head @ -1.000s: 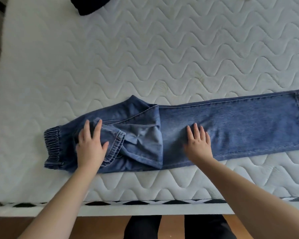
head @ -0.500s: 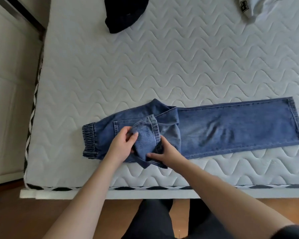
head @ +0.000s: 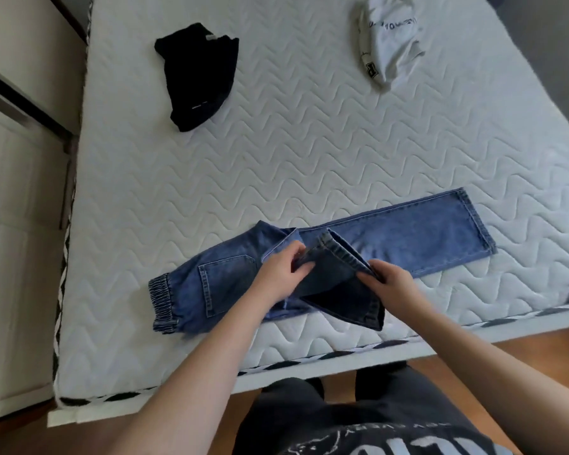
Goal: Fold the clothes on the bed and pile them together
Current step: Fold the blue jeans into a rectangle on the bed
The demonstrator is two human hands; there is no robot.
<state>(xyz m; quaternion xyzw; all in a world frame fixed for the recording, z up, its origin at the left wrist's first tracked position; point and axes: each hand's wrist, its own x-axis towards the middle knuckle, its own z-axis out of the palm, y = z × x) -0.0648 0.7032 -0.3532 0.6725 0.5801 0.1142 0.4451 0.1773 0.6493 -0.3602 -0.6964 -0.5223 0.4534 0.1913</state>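
Jeans of blue denim: both hands pinch one hemmed leg, lifted off the quilted mattress.

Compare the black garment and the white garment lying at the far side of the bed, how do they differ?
The black garment is plain dark and lies fairly flat at the far left; the white garment carries dark printed lettering and sits bunched in a crumpled heap at the far right. Both rest on the quilted mattress, untouched and apart from the jeans.

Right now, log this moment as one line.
step: folding jeans | both hands grip lifted leg hem | pending: black garment, white garment | surface: bed
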